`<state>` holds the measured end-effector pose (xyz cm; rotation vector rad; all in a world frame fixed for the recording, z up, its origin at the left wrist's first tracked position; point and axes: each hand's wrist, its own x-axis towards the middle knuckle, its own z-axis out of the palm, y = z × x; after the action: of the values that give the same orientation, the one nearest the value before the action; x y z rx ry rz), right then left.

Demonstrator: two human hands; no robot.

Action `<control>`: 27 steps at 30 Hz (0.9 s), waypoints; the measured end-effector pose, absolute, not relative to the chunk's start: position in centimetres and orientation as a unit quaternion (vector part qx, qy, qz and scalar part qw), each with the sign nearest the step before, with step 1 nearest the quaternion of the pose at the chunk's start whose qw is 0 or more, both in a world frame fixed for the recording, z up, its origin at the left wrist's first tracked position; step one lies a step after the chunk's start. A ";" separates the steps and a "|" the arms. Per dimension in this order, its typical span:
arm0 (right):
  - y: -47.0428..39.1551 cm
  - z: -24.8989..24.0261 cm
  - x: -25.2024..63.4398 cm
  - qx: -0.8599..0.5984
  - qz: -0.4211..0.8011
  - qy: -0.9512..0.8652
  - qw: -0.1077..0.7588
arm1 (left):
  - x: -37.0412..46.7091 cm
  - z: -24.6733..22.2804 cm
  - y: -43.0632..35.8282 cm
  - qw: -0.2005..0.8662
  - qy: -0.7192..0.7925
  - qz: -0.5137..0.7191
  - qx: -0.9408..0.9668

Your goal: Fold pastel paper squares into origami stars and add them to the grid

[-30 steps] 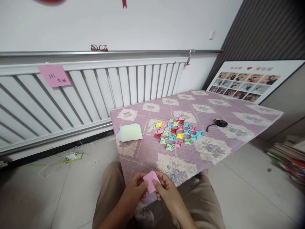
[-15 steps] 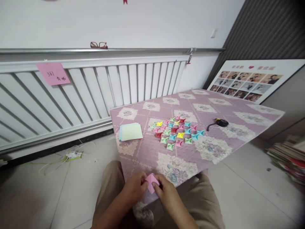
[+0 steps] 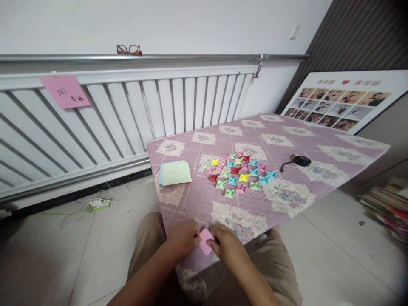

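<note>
A folded pink paper (image 3: pixel 206 242), diamond-shaped with a crease down it, is held between both hands over the near corner of the table. My left hand (image 3: pixel 185 239) pinches its left corner. On the right side, my right hand (image 3: pixel 227 245) grips it with the thumb lying on its face. Farther back, several small folded paper pieces (image 3: pixel 235 171) in green, pink, red, blue and yellow stand in slanting rows on the floral cloth. To their left lies a stack of square paper sheets (image 3: pixel 176 173), pale green on top.
The purple floral tablecloth (image 3: pixel 197 199) covers the table. A black tape measure (image 3: pixel 301 160) lies at the right. Behind are a white radiator (image 3: pixel 189 102) and glasses (image 3: pixel 129 50) on a pipe. A power strip (image 3: pixel 99 204) is on the floor.
The pink paper now shows a flatter diamond face with a different crease, and both hands have moved slightly right with it. The camera view has shifted a little.
</note>
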<state>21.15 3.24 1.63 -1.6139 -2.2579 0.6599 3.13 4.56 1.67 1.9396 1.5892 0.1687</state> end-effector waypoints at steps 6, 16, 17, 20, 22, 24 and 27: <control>4.6 1.9 21.2 -0.521 0.257 -0.802 0.142 | 3.0 2.0 4.7 0.308 0.591 0.058 0.743; 5.1 0.7 21.4 -0.493 0.220 -0.828 0.154 | 3.2 1.9 5.4 0.303 0.550 0.032 0.778; 5.1 0.5 21.5 -0.490 0.212 -0.831 0.155 | 3.2 1.9 5.4 0.301 0.545 0.028 0.782; 5.0 0.2 21.7 -0.481 0.197 -0.839 0.160 | 3.3 1.9 5.4 0.293 0.537 0.018 0.791; 4.9 0.1 21.7 -0.478 0.193 -0.840 0.167 | 3.2 1.8 5.2 0.284 0.537 0.012 0.795; 4.7 0.0 21.7 -0.478 0.191 -0.840 0.173 | 3.2 1.8 5.0 0.275 0.538 0.008 0.797; 4.4 -0.1 21.6 -0.483 0.176 -0.839 0.181 | 3.1 1.8 4.8 0.264 0.537 0.006 0.801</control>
<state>21.58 4.36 -0.13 -1.3636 -2.3687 0.4980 3.12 4.76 1.84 2.1659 1.4523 0.0167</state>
